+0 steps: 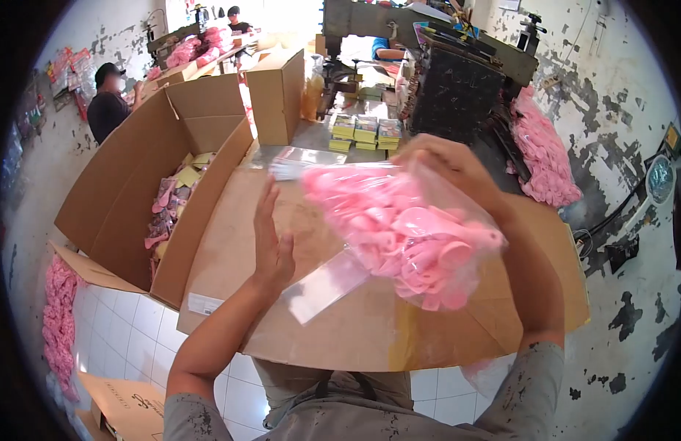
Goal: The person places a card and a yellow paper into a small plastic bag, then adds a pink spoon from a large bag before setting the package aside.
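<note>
My right hand [447, 163] grips the top of a clear plastic bag [399, 228] and holds it tilted above the cardboard-covered table. Pink, rounded, spoon-like plastic pieces fill the bag; their exact kind is hard to make out. To the left of the bag is my left hand [273, 242], empty, with its palm turned inward and fingers stretched. A flat clear packet with a white strip [322, 290] lies under and beside the bag. Behind it rests a stack of clear plastic sleeves [304, 162].
On the left, a large open carton [208, 220] holds packed pink and yellow items. Small card stacks [365, 132] stand at the back, near a dark machine [458, 88]. More pink pieces [542, 154] are heaped at right. Another person [109, 106] is beyond the carton.
</note>
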Motion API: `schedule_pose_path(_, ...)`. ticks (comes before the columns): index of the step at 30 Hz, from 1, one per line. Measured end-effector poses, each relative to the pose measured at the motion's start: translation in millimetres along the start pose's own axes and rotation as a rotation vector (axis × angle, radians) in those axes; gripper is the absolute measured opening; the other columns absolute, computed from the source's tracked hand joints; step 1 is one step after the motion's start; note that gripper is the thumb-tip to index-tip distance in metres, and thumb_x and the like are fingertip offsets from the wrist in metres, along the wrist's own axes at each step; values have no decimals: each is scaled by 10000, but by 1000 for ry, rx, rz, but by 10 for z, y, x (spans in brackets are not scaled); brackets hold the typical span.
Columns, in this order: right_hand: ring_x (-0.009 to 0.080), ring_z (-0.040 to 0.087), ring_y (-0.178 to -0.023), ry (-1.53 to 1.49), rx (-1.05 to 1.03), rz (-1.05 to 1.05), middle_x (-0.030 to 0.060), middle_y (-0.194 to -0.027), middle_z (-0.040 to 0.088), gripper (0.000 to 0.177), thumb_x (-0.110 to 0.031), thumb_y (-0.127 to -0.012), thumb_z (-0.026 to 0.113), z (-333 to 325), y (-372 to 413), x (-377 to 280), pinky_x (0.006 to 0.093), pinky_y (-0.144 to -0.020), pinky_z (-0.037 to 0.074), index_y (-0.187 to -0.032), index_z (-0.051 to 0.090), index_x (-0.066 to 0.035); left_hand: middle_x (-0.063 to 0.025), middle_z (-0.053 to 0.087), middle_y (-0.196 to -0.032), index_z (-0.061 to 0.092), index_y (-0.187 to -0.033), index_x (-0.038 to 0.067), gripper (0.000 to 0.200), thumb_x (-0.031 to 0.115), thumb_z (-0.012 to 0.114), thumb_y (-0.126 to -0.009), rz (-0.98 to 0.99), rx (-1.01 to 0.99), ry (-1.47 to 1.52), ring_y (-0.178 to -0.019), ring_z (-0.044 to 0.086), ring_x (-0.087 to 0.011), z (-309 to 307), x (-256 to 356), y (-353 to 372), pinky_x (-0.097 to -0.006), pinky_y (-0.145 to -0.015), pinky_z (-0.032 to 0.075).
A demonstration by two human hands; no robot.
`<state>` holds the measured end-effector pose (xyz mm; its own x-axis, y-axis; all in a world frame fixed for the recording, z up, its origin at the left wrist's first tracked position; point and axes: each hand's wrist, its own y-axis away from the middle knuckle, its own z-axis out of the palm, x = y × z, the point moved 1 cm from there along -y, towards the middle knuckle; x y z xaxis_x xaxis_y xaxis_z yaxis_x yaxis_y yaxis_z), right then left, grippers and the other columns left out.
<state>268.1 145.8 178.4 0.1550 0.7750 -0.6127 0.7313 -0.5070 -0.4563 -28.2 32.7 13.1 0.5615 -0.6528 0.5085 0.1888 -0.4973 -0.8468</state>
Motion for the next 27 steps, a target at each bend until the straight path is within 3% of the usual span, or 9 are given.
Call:
schedule_pose_path(2, 213, 667, -1008, -12, -45, -90, 117, -1073, 718, 307, -256, -1089, 559, 324, -296, 29, 348, -931, 513, -1110, 726, 1, -244, 462, -1555, 449, -1510, 58, 656, 534, 421, -1060, 271, 78, -28, -1555, 259, -383, -106, 74, -140, -529, -1251, 193)
schedule_pose_path(5, 218, 664, -1051, -68, -105, -171, 121, -1115, 722, 303, -263, -1079, 579, 845, -579, 78, 364, -953, 508, -1142, 722, -3, -236, 512, -1511, 519, -1462, 46, 713, 601, 428, -1022, 405, 53, -393, -1479, 389, -400, -463, 181, -182, -569, -1211, 244)
schedule_pose_path(8, 220, 659, -1093, -127, -83, -99, 115, -1144, 717, 297, -263, -1078, 580, 1102, -535, 109, 367, -975, 499, -1176, 716, -18, -239, 563, -1452, 601, -1375, 35, 645, 553, 460, -1017, 357, -84, -393, -1384, 493, -405, -574, 335, -370, -549, -1166, 316)
schedule_pose_path(9, 221, 657, -1106, -153, -61, -56, 112, -1153, 715, 295, -264, -1078, 578, 1158, -511, 113, 367, -983, 496, -1187, 714, -25, -214, 606, -1404, 651, -1304, 36, 543, 459, 578, -971, 291, -110, -278, -1300, 561, -389, -520, 345, -399, -513, -1114, 380)
schedule_pose_path(13, 238, 649, -1142, -121, 92, 66, 122, -1179, 707, 318, -255, -1079, 541, 1001, -134, 280, 369, -1027, 476, -1237, 686, -20, -169, 604, -1429, 628, -1337, 42, 530, 263, 699, -860, 231, -415, -243, -1307, 565, -366, -364, 268, -330, -516, -1107, 409)
schedule_pose_path(15, 254, 634, -1184, -175, 141, 108, 137, -1221, 695, 331, -224, -1065, 524, 947, 124, 462, 381, -1061, 458, -1283, 660, -15, -158, 602, -1434, 628, -1333, 46, 539, 253, 720, -844, 243, -469, -234, -1310, 570, -349, -264, 331, -280, -508, -1106, 414)
schedule_pose_path(21, 359, 477, -1390, -23, -170, 148, 191, -1487, 507, 687, -146, -855, 592, 971, 788, 677, 444, -1172, 379, -1523, 467, -42, -127, 562, -1490, 598, -1399, 98, 595, 266, 761, -851, 358, -650, -189, -1341, 554, -328, 108, 540, -23, -515, -1113, 416)
schedule_pose_path(24, 385, 436, -1418, 74, -269, 140, 195, -1525, 456, 820, -103, -782, 639, 991, 794, 538, 449, -1197, 357, -1568, 411, -56, -127, 525, -1520, 591, -1418, 114, 592, 281, 754, -873, 442, -744, -298, -1371, 525, -312, 266, 636, 61, -512, -1117, 418)
schedule_pose_path(27, 361, 462, -1413, 31, -267, 139, 183, -1499, 485, 808, -5, -765, 660, 1047, 755, 624, 432, -1191, 368, -1540, 435, -57, -135, 526, -1471, 595, -1411, 112, 575, 275, 743, -880, 455, -741, -410, -1350, 523, -300, 363, 578, 45, -498, -1121, 418)
